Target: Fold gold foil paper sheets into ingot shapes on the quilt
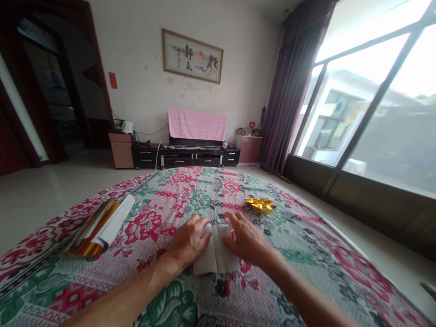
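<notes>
A sheet of white paper (221, 263) with a crease down its middle lies on the flowered tablecloth in front of me. My left hand (191, 239) is at its left side, fingers bent and closed on the edge, thumb on top. On the other side, my right hand (247, 238) rests its thumb on the paper while its fingers stay apart, reaching past the far edge. Beyond that hand sits a shiny gold folded paper piece (261, 205). To the left lies a loosely curled stack of gold and white sheets (98, 229).
The round table's patterned tablecloth (170, 195) spreads under everything. Across the room, a pink cloth (197, 123) covers a screen on a low black cabinet (190, 160). Large windows (368, 104) and a purple curtain (289, 86) are on the right; a doorway (51, 86) is on the left.
</notes>
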A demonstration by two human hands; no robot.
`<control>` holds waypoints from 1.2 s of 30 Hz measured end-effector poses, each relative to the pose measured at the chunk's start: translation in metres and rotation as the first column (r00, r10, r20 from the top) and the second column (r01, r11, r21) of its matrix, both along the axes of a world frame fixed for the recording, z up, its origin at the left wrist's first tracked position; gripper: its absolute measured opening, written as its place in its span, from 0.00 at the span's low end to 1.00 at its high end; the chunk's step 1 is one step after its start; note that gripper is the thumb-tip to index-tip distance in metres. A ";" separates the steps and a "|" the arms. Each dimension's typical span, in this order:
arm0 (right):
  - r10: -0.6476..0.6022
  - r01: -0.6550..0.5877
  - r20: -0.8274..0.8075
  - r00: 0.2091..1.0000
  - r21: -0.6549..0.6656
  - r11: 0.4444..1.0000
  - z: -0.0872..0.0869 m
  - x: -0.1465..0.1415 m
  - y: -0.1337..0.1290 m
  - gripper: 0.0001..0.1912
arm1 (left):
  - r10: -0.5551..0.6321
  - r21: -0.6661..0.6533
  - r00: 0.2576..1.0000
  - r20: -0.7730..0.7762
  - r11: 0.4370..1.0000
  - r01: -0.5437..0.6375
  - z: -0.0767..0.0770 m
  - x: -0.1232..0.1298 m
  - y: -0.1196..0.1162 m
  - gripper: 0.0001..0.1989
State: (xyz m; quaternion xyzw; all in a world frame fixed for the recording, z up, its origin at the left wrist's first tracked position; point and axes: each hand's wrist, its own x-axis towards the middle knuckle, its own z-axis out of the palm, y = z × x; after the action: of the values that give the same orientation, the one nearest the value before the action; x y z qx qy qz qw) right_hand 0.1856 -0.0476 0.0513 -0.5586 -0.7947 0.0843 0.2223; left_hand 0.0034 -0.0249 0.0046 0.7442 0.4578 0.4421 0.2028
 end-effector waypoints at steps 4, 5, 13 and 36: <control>0.195 -0.200 0.071 0.978 0.070 0.977 0.010 0.003 -0.002 0.11 | 0.055 0.062 0.992 -0.110 0.997 -0.048 -0.004 0.000 0.001 0.13; 0.248 -0.255 0.099 0.964 0.072 0.964 0.011 0.003 -0.002 0.09 | 0.067 0.075 0.987 -0.146 0.996 -0.056 -0.005 0.000 0.001 0.13; 0.462 -0.484 0.219 0.859 0.057 0.873 0.004 -0.007 -0.007 0.06 | 0.019 0.129 0.980 -0.200 0.992 0.007 0.001 -0.001 0.000 0.06; 0.509 -0.512 0.088 0.856 0.019 0.859 -0.007 -0.008 -0.005 0.08 | -0.072 0.186 0.856 -0.512 0.963 0.193 0.011 -0.014 0.007 0.09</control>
State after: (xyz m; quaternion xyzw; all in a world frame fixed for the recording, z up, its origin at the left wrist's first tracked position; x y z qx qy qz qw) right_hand 0.1780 -0.0529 0.0440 -0.3262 -0.9241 0.1013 0.1717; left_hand -0.0108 -0.0181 0.0159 0.8816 0.3875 0.2688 0.0195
